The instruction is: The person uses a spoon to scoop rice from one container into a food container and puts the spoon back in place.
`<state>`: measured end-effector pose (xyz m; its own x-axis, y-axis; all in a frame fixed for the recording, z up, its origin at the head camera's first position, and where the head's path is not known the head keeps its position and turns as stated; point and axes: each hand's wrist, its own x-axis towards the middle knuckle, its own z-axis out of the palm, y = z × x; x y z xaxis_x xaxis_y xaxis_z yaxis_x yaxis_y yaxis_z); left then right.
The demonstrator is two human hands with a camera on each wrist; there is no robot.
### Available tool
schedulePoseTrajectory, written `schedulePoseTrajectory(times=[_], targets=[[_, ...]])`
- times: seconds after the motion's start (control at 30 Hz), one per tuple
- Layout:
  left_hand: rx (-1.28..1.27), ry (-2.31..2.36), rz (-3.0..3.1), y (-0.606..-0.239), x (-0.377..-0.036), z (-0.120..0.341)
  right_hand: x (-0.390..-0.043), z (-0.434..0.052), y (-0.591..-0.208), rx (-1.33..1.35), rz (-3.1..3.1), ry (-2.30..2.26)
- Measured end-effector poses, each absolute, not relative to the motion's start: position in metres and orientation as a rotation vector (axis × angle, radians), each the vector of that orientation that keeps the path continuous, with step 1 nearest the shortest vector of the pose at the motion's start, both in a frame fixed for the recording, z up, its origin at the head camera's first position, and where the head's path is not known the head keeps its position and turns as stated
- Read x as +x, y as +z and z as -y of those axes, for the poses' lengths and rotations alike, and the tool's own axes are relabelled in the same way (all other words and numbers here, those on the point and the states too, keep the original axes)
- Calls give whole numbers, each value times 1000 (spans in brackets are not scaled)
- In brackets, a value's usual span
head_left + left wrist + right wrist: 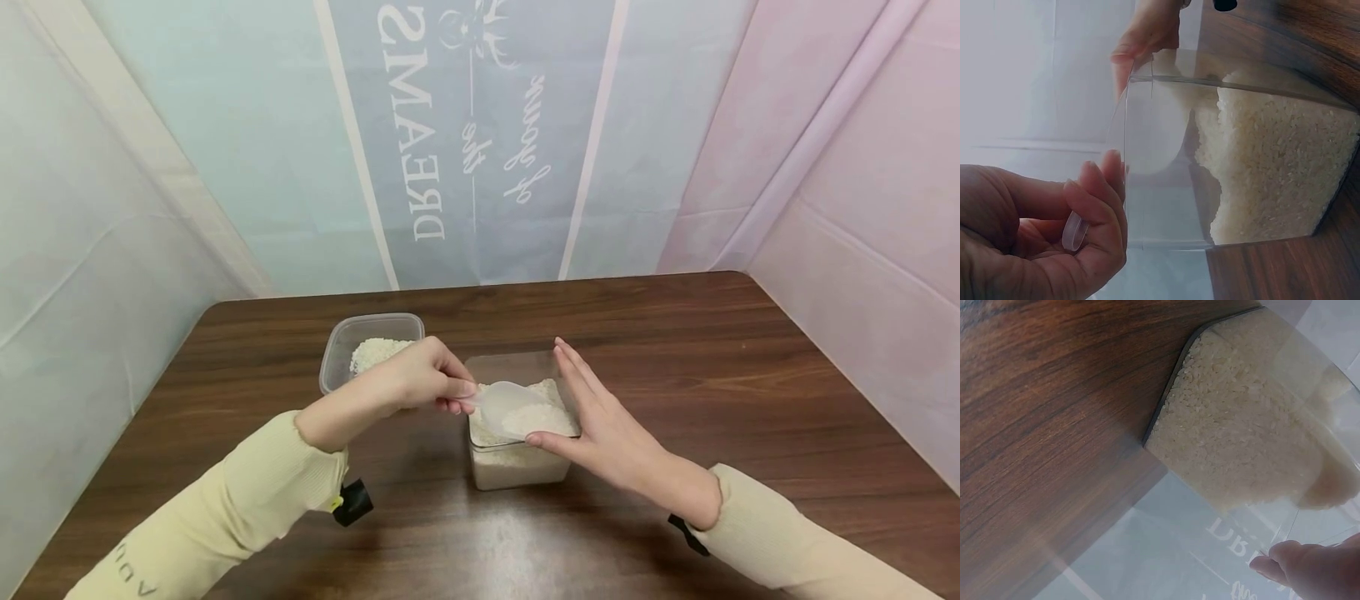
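Note:
My left hand (427, 377) pinches the handle of a translucent white scoop (497, 402). The bowl of the scoop carries white rice and lies across the mouth of a clear square container (517, 473). Rice (1285, 162) fills much of this container, heaped unevenly, as the left wrist view shows through its wall. Against the container's right side, my right hand (611, 429) lies with straight fingers, its thumb along the front rim beside the scoop. In the left wrist view, the handle end (1075, 231) sticks out between the curled fingers.
A second, shallower plastic container (333, 354) with a smaller heap of rice (375, 352) stands at the back left, partly behind my left hand. Both stand on a dark wood table (675, 358). Printed cloth (480, 208) hangs behind it and at both sides.

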<state>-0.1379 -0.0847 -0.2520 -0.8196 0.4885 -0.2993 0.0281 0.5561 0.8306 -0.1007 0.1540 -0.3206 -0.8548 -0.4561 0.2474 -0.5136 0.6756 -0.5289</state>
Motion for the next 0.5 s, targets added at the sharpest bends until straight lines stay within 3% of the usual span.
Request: schedulePoseTrajectory(times=[0.5], targets=[[362, 1335, -2241, -251, -130, 93, -96, -155, -320, 777, 2799, 941]])
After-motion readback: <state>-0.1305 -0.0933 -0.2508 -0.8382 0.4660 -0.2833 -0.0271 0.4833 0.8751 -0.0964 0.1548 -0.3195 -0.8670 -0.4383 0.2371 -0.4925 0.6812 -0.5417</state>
